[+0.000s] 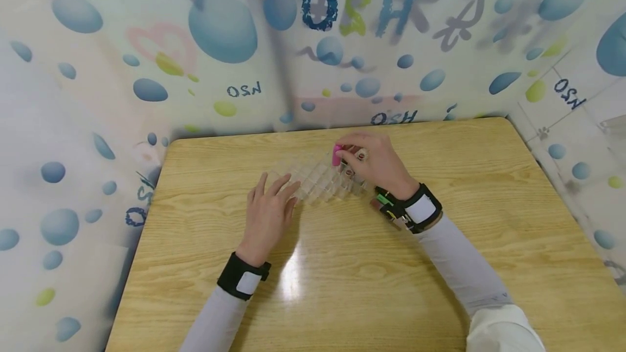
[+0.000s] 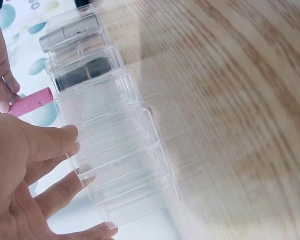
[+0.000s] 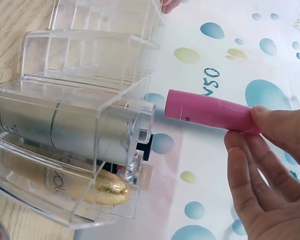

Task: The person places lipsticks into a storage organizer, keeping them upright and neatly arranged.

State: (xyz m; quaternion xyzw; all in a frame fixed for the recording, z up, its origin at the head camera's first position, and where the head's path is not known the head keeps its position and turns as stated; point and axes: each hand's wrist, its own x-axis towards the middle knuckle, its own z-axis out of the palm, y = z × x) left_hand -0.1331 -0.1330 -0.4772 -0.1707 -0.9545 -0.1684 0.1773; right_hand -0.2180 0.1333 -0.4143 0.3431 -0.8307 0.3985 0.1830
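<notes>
Between thumb and fingertips, my right hand [image 1: 379, 162] pinches a pink lipstick tube [image 3: 210, 111]. The tube is held just above the clear plastic lipstick organizer [image 1: 313, 181], its far end near the top openings. My left hand [image 1: 266, 213] rests at the organizer's left end, fingers spread and fingertips on the upper rim. Inside the organizer's right part stand a silver tube [image 3: 75, 127] and a gold-topped tube [image 3: 110, 187] in neighbouring compartments. A dark tube [image 2: 85, 74] shows through the wall in the left wrist view. The compartments near my left hand hold nothing.
The organizer stands on a wood-grain table [image 1: 342, 287], toward its back edge. Behind the table is a wall covering [image 1: 225, 102] with blue and green dots and lettering. My right wrist's camera strap [image 1: 415, 211] sits close to the organizer's right end.
</notes>
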